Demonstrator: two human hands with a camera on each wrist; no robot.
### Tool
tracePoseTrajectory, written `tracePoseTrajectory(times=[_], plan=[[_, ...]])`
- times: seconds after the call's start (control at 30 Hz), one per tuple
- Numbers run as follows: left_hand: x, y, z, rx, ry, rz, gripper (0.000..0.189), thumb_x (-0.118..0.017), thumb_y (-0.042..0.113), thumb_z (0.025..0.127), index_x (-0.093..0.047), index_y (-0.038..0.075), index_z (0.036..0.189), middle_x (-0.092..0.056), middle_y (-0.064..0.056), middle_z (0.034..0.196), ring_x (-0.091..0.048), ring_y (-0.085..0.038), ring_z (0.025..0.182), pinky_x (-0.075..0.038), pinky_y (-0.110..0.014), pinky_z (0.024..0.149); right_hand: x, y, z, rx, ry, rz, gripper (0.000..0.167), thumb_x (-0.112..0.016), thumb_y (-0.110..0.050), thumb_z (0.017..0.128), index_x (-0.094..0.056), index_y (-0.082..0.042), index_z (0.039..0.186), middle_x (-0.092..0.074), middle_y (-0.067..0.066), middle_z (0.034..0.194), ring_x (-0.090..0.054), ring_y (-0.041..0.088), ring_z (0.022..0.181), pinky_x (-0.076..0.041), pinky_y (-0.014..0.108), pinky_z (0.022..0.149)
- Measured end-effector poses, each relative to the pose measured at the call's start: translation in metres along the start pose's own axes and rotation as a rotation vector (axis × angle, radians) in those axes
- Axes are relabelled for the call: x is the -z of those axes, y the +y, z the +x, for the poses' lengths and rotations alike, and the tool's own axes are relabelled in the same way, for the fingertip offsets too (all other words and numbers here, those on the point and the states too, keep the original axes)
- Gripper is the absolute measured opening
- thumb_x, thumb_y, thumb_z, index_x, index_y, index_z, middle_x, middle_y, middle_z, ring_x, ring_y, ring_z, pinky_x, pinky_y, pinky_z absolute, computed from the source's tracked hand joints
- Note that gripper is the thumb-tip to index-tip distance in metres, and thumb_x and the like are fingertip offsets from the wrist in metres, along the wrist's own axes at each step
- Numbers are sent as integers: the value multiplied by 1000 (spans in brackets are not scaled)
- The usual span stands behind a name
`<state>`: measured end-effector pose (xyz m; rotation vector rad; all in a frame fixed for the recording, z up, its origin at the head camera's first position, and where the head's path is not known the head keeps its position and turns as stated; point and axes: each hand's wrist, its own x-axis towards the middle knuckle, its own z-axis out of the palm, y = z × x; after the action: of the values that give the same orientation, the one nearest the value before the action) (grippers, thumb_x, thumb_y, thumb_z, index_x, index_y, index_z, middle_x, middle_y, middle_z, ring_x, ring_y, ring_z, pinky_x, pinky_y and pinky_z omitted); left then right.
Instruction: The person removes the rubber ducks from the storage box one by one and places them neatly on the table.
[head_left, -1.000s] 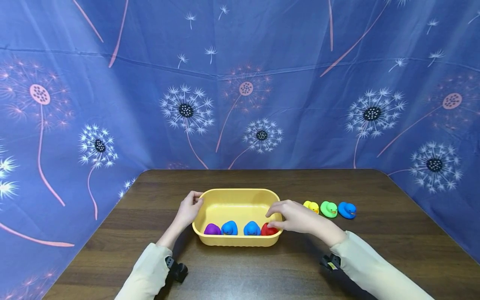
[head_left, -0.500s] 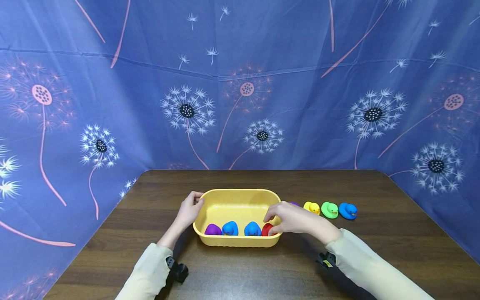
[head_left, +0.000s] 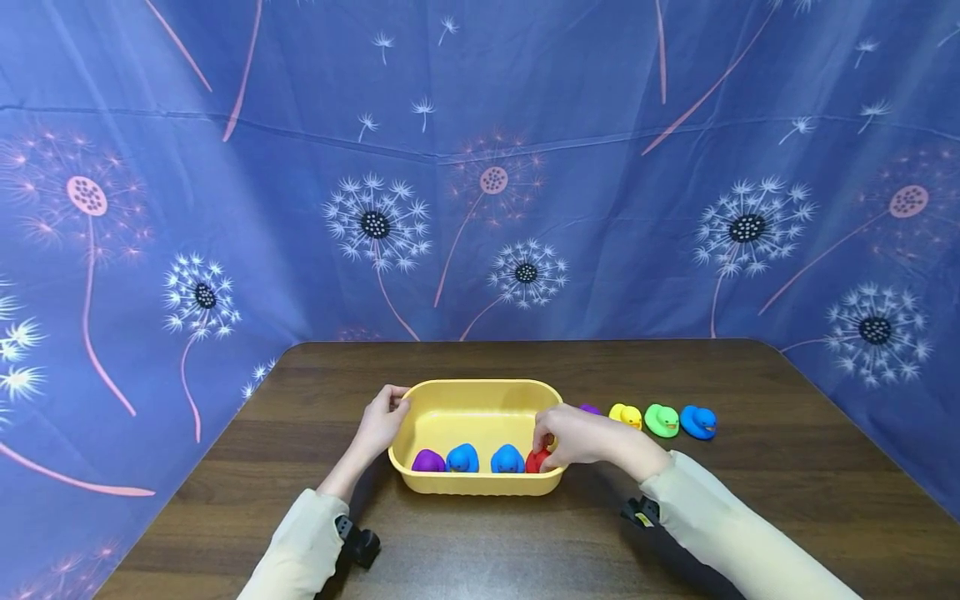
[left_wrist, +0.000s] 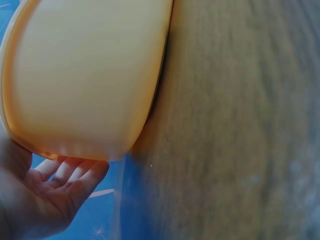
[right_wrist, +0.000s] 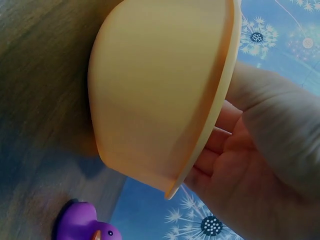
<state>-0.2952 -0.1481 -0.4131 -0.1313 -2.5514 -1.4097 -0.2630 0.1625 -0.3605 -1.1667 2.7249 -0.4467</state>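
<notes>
Fingers (head_left: 541, 427) of the right hand (head_left: 579, 433) are curling over the right end of the yellow tub (head_left: 480, 485), and with the thumb they are gripping the red toy duck (head_left: 536, 461). That duck is sitting between the fingertips and the thumb, inside the tub at its near right corner, partly hidden by the hand. In the right wrist view the tub wall is hiding the fingertips.

The left hand (head_left: 380, 421) is holding the tub's left end, its thumb resting at the rim and its fingers lying against the outside wall.

Along the tub's near wall, a purple toy duck (head_left: 428, 461) and a blue toy duck (head_left: 462, 458) are sitting side by side; past a gap, another blue toy duck (head_left: 507, 459) is sitting just beside the red one.

Outside, right of the tub, a second purple duck (right_wrist: 82, 225), a yellow duck (head_left: 626, 416), a green duck (head_left: 662, 421) and a third blue duck (head_left: 698, 422) are standing in a row on the wooden table (head_left: 480, 542). Dandelion-print cloth (head_left: 450, 250) is hanging behind.
</notes>
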Motion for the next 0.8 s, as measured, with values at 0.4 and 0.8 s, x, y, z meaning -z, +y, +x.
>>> tracePoseTrajectory(times=[0.4, 0.8], plan=[[-2, -2, 0, -4, -1, -1, 23, -52, 6, 91, -57, -4, 111, -61, -16, 91, -55, -22, 84, -44, -25, 71, -4, 1, 0, -42, 19, 4, 20, -78, -21, 74, -69, -9, 87, -59, -3, 84, -55, 15, 78, -48, 20, 68], [-1, -2, 0, 5, -9, -12, 23, -52, 7, 91, -57, -3, 112, -60, -15, 93, -55, -23, 86, -44, -26, 72, -4, 0, 0, -32, 58, -25, 31, -81, -19, 71, -69, -5, 96, -61, 1, 90, -54, 14, 79, -48, 21, 68]])
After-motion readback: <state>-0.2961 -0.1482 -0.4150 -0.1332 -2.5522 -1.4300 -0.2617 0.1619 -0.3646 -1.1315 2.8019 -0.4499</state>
